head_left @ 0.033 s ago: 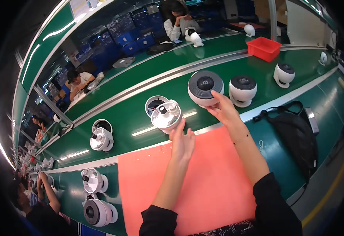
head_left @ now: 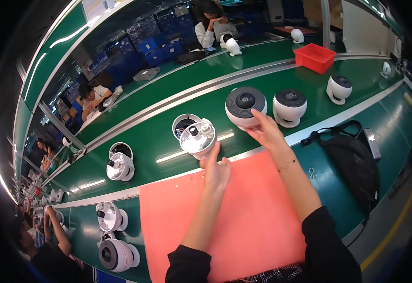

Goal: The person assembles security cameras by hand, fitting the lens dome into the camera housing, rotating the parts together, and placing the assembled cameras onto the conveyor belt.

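In my right hand [head_left: 265,132] is a round white security camera [head_left: 246,104] with a dark grey face and a central lens. My thumb presses on the face's edge, and the other fingers go beneath the body. My left hand [head_left: 215,173] has its fingers apart at the lower edge of an opened white camera housing [head_left: 199,137]. One finger appears to touch that housing; whether it bears any weight I cannot tell. Inside the housing are a shiny bowl and a black cylinder, with a dark round shell [head_left: 186,123] behind.
A salmon mat [head_left: 224,221] lies before me. On the green belt stand another opened housing [head_left: 120,162] and closed cameras [head_left: 289,106] [head_left: 340,88]. More units [head_left: 113,254] sit at the left. A red bin [head_left: 315,57] is beyond; a black bag [head_left: 352,160] lies right. Co-workers sit around.
My left hand has shifted slightly, its finger now closer against the opened housing. The whole view has moved a little; my right hand keeps hold of the camera.
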Demonstrator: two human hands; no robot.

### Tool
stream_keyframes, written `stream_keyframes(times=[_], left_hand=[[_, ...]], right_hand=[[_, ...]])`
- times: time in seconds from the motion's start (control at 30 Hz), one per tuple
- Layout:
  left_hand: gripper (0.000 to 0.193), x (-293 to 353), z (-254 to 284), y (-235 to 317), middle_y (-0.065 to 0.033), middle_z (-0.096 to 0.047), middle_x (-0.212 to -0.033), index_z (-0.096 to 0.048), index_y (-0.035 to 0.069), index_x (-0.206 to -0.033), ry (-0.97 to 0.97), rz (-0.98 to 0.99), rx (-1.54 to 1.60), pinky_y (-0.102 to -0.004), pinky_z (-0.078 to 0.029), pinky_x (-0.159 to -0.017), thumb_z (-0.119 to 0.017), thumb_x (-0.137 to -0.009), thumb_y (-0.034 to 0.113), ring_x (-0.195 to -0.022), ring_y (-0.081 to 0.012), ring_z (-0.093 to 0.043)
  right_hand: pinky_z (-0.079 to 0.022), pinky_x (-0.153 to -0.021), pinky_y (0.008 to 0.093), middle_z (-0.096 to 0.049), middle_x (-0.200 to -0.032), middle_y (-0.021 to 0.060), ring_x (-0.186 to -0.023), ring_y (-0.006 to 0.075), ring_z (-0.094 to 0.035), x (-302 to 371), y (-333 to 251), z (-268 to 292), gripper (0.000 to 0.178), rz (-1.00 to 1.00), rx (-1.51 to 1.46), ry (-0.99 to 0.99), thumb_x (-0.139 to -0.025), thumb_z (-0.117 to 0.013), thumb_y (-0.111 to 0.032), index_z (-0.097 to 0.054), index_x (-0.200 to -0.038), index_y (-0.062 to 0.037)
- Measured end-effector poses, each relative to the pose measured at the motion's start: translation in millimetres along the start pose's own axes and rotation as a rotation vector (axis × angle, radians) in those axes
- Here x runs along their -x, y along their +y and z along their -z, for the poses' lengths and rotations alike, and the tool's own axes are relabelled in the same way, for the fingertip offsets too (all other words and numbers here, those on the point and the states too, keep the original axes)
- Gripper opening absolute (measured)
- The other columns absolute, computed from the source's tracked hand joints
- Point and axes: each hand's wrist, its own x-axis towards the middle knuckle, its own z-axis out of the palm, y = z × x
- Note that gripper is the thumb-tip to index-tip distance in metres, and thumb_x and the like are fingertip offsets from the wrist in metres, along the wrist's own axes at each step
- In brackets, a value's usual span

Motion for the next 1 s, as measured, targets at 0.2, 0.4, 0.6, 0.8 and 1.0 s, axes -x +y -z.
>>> stream_keyframes(times=[0.2,0.4,0.6,0.8,1.0], left_hand=[[0.081,-44.7,20.8,-5.9,-0.0095,-0.022,-0.135,-0.003,0.021,-0.129,0.097,-0.218,0.096,-0.0394,-0.026,-0.103,-0.066,-0.079,0.010,-0.125,-0.0225,-0.030],[0.061,-67.7,58.1,10.5,-0.0151,-0.047,-0.116,-0.028,0.004,-0.125,0.160,-0.320,-0.002,-0.0366,-0.044,-0.090,-0.066,-0.078,0.007,-0.107,-0.0245,-0.051],[0.042,-27.6,53.7,86.3,-0.0085,-0.064,-0.078,-0.057,0.002,-0.100,0.181,-0.243,-0.521,-0.0186,-0.045,-0.046,-0.060,-0.080,0.038,-0.061,-0.0117,-0.062],[0.030,8.3,47.0,122.9,-0.0001,-0.059,-0.065,-0.061,0.005,-0.082,-0.065,-0.245,-0.716,-0.0173,-0.040,-0.040,-0.056,-0.081,0.035,-0.050,-0.0068,-0.056],[0.028,12.4,51.3,137.1,0.0026,-0.056,-0.065,-0.059,0.006,-0.075,-0.154,-0.196,-0.803,-0.0178,-0.035,-0.041,-0.059,-0.080,0.034,-0.051,-0.0037,-0.050]], right_hand=[[-0.045,-0.090,0.0391,-0.043,-0.118,0.0196,-0.105,0.0311,-0.051,-16.0,31.6,23.9,0.077,-0.152,-0.023,0.207,-0.074,-0.070,-0.042,-0.033,-0.121,0.0072],[-0.043,-0.087,0.0511,-0.036,-0.122,0.0213,-0.105,0.0322,-0.049,7.5,30.1,0.3,0.081,-0.388,-0.146,0.224,-0.077,-0.066,-0.040,-0.018,-0.131,-0.0021],[-0.043,-0.066,0.0314,-0.048,-0.101,0.0055,-0.085,0.0145,-0.051,54.6,10.2,-35.8,0.036,-0.049,0.589,-0.067,-0.075,-0.058,-0.014,-0.047,-0.109,-0.0096],[-0.033,-0.087,0.0458,-0.042,-0.116,0.0101,-0.106,0.0344,-0.035,142.6,-20.4,-50.1,0.050,0.793,1.666,-0.462,-0.062,-0.072,-0.021,-0.053,-0.107,-0.0125],[-0.030,-0.086,0.0469,-0.048,-0.120,0.0048,-0.104,0.0312,-0.036,182.4,-8.8,-31.8,0.033,0.876,1.872,-0.700,-0.060,-0.074,-0.024,-0.061,-0.088,-0.0115]])
